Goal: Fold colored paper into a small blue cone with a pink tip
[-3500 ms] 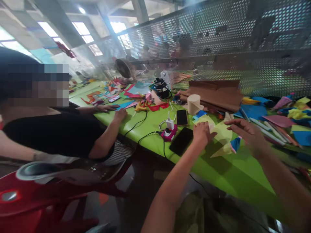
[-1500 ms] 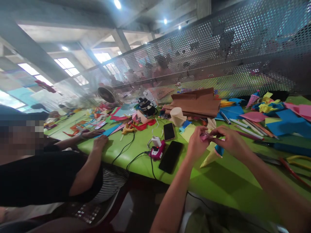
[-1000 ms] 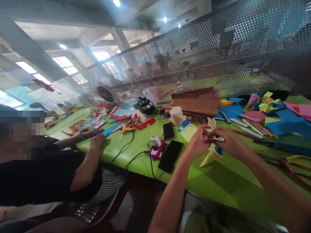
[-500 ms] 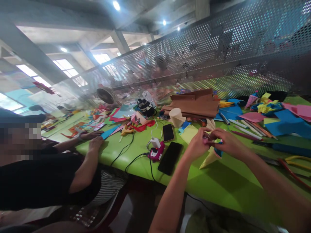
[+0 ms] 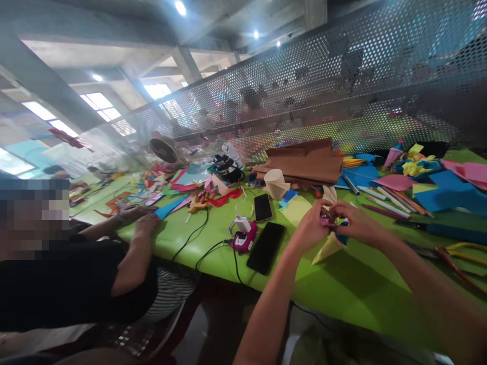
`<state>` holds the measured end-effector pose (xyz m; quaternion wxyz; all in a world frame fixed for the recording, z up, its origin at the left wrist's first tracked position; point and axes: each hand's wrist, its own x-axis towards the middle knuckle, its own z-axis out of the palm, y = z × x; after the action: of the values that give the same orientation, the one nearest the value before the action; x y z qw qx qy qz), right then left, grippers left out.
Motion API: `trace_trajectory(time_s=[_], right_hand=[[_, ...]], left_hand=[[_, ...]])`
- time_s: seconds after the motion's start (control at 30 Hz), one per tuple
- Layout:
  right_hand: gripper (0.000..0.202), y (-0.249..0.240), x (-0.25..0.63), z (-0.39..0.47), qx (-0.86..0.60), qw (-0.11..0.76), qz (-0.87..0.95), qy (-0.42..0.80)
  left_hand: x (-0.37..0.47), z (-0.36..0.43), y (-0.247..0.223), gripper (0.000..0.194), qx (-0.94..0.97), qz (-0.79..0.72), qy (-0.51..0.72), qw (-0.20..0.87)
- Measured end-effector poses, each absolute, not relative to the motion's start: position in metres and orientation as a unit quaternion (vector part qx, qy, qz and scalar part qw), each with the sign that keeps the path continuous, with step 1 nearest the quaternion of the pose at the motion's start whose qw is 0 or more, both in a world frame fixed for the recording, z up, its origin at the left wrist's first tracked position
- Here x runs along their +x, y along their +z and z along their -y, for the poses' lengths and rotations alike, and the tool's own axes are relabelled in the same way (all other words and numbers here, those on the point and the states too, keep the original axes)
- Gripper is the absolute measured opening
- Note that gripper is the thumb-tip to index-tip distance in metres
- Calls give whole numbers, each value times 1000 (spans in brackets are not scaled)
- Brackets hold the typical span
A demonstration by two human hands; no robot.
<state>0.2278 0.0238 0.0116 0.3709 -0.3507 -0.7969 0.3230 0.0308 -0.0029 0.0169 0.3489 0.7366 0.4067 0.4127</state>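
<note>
My left hand (image 5: 311, 223) is closed around a small pinkish-purple piece (image 5: 325, 221), whose kind is mostly hidden by my fingers. Fingers of my right hand (image 5: 352, 219) are bent in against the same piece, their tips meeting the left hand's. Just beneath both hands is a pale yellow paper cone (image 5: 327, 249), point toward me, with a bit of blue paper (image 5: 342, 234) at its wide end. Whether the right hand also supports the cone, I cannot tell. A sheet of yellow paper (image 5: 296, 210) lies beyond my left wrist.
Two phones, one black (image 5: 266, 247) and one smaller (image 5: 263, 208), lie left of my arms beside a magenta power strip (image 5: 244, 237) with cables. Scissors (image 5: 452, 258), pens (image 5: 384, 210) and blue paper (image 5: 449, 191) lie right. Brown paper (image 5: 304, 165) is behind. A co-worker's hands (image 5: 146, 220) rest at left.
My hands stay in nearly the same place, with slight finger movement around the pinkish piece. At left, the co-worker's head and arms have shifted a little.
</note>
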Motion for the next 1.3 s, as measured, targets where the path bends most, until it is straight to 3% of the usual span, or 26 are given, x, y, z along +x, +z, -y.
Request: trace_trajectory(time_s=[0.47,0.67,0.83,0.93,1.1,1.3], right_hand=[[35,8,233,-29,-393,440,633,502],[41,7,236,-32,-379,482,564,553],[47,8,235,-27,-356,478,538,596],[50,10,233,-24,-345,468,536,612],[53,15,228,-18,-320,461,493,664],[45,20,225,-14,-291,445,461,710]], left_hand=[[24,-9,-2,67,703,-427,442,359],[5,-31,1,57,634,-583,451,235],[-3,-40,5,42,604,-617,464,200],[9,-36,10,18,602,-571,514,218],[33,-26,18,40,613,-430,568,342],[38,-22,23,26,562,-403,612,382]])
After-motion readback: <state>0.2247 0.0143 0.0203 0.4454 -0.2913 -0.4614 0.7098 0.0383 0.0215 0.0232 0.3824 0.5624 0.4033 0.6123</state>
